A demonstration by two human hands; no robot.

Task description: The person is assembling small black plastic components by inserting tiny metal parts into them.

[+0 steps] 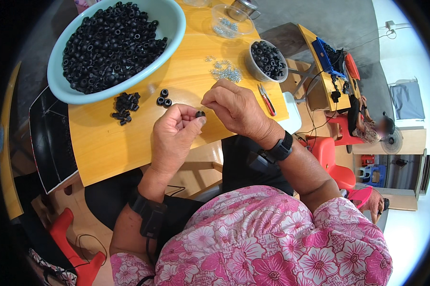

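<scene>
My left hand (174, 136) pinches a small round black cap (200, 114) between thumb and fingertips, above the table's near edge. Close on its right, my right hand (236, 107) is closed in a pinch; whatever its fingertips hold is too small or hidden to make out. Three round black pieces (164, 98) sit on the wood just beyond my left hand. To their left is a heap of smaller black pieces (125, 107). Beyond my right hand lies a scatter of small shiny metal bits (226, 71).
A large pale blue basin (179, 28) of black caps fills the far left of the wooden table (100, 157). At right stand a tub of black pieces (267, 59), a clear container (243, 26) with metal bits, and red-handled pliers (267, 101). Another person (367, 126) sits farther right.
</scene>
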